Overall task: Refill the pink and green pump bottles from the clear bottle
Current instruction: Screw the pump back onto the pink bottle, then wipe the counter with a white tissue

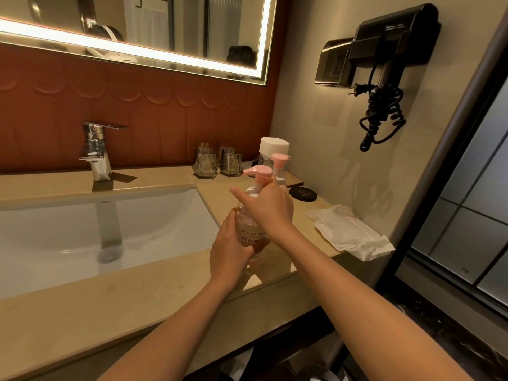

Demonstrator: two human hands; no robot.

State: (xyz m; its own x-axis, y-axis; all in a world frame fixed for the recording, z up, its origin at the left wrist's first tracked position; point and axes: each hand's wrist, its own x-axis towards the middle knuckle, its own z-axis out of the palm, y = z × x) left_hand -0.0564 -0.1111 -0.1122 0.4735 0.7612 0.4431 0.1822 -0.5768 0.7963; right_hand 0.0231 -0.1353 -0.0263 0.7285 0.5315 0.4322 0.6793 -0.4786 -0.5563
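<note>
I see the beige stone worktop [154, 298] running from the left, past the white sunken sink [82, 224], to the right wall. A broad smooth strip of it lies along the front edge. The pump bottle [248, 229] is upright near the front right edge, just right of the sink. It has a clear rounded body, a printed label and a pink pump head.

My left hand [229, 247] grips the body, fingers curled round it. My right hand [270, 209] closes on the collar under the pump, forefinger sticking out.

Toward the back right corner stand a second bottle [279, 160] with a pink pump and a white-capped bottle [275, 145]. A crumpled white cloth [351, 232] lies at the right edge.
</note>
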